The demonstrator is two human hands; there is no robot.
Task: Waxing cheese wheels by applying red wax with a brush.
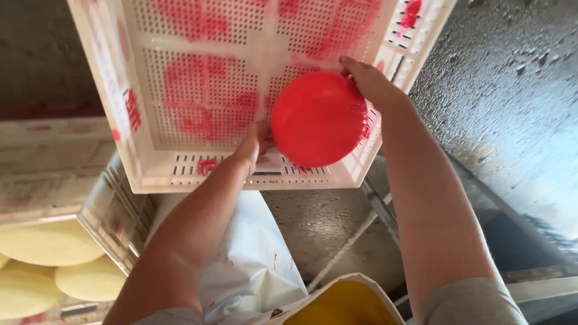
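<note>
A round red disc (pixel 318 119), like a wax-coated cheese wheel, sits in the near right corner of a white perforated plastic crate (pixel 150 171). My left hand (pixel 254 147) grips the disc's left edge from below. My right hand (pixel 368 81) holds its upper right edge. The crate floor is smeared with red stains (pixel 205 99). Both hands are closed on the disc, which is held tilted above the crate floor.
Several pale yellow round wheels (pixel 51 244) lie in another white crate (pixel 111 210) at the lower left. A white apron (pixel 253 265) and a yellow bag opening (pixel 340 304) are below. Wet grey concrete floor (pixel 512 90) lies to the right.
</note>
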